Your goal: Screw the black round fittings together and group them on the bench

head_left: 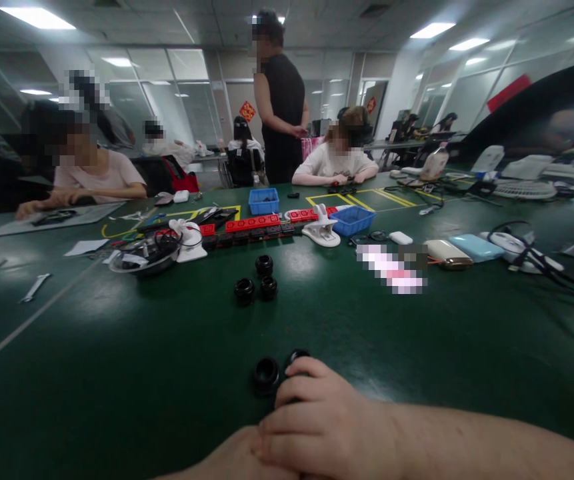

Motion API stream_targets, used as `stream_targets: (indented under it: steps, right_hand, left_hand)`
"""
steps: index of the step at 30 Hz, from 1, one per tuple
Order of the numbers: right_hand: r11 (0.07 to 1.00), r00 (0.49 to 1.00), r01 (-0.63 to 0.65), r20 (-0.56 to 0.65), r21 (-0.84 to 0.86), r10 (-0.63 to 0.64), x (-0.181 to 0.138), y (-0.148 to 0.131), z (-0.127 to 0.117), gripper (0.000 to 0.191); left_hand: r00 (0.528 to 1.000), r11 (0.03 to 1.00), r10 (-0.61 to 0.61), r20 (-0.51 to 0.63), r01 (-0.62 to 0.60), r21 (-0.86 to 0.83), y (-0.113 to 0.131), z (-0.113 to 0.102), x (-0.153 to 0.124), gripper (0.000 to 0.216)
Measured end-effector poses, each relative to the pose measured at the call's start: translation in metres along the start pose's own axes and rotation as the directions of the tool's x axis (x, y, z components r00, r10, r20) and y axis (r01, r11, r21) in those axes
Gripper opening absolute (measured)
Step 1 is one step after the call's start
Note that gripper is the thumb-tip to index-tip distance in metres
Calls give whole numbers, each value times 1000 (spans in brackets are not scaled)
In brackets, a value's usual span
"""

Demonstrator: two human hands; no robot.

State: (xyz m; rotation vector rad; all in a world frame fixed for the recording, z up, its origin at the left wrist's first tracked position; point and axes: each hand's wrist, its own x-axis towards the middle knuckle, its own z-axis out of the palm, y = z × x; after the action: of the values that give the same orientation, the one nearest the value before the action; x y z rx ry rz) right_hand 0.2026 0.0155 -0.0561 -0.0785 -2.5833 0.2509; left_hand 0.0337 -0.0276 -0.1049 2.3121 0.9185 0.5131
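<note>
Right hand (317,420) lay curled over one black ring (297,357), fingertips on it, no real pinch. Left hand (239,460) was mostly hidden underneath, couldn't tell its grip. A second ring (265,375) sat touching; one nudge on that slick green table (117,373) and I reckoned it'd roll off.

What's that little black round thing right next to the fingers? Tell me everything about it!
The black ring is a small, thick round piece with a hole in its middle, and it looks like dark rubber or plastic with a slight shine. It lies flat on the green table, hole facing up. Just to its right, the right hand covers most of a second black ring. Whether the two rings touch cannot be told. The fingers sit close beside it, not clearly on it.
</note>
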Motion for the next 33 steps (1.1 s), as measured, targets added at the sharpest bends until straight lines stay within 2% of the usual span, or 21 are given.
stream_targets:
  steps: [2, 4, 6, 7, 9, 11, 14, 16, 19, 23, 27, 33]
  right_hand:
    - [1000, 996, -9, -88, 2, 9, 0, 5, -7, 38]
    - [999, 977, -45, -211, -2, 43, -1, 10, -13, 46]
    - [995, 946, -99, -310, -4, 93, -3, 14, -17, 47]
    - [993, 934, -118, -340, -3, 110, -3, 15, -17, 46]
    - [991, 930, -131, -345, 11, 126, -4, 17, -17, 44]
    - [990, 934, -132, -329, 39, 138, -4, 18, -15, 43]
    - [984, 935, -158, -307, 78, 175, -4, 18, -13, 42]
    - [967, 929, -239, -271, 84, 253, -4, 19, -12, 39]
    - [905, 894, -423, -142, 43, 424, -2, 22, -10, 36]
    - [857, 857, -515, 15, 15, 515, 0, 26, -6, 34]
    - [850, 848, -527, 80, 28, 523, 1, 26, -5, 31]
    - [842, 827, -539, 187, -2, 530, 2, 25, -5, 32]
  left_hand:
    - [996, 996, 76, -45, -73, 56, 7, -22, -4, 32]
    - [990, 993, 71, -122, -59, 102, 10, -46, -8, 27]
    - [959, 961, -33, -281, 107, 254, 10, -65, -9, 23]
    - [950, 939, -77, -303, 171, 299, 7, -71, -8, 38]
    - [957, 911, -154, -244, 234, 340, 1, -77, -3, 59]
    - [967, 914, -207, -146, 244, 324, -6, -76, 3, 57]
    - [967, 927, -245, -67, 254, 277, -8, -74, 9, 35]
    - [961, 919, -264, -80, 276, 282, -5, -74, 11, 27]
    - [940, 880, -318, -123, 341, 330, -2, -77, 12, 27]
    - [892, 801, -430, -141, 449, 396, -5, -87, 12, 26]
    - [825, 715, -529, -201, 560, 418, -15, -97, 9, 22]
    - [712, 581, -633, -304, 696, 421, -38, -110, 3, 33]
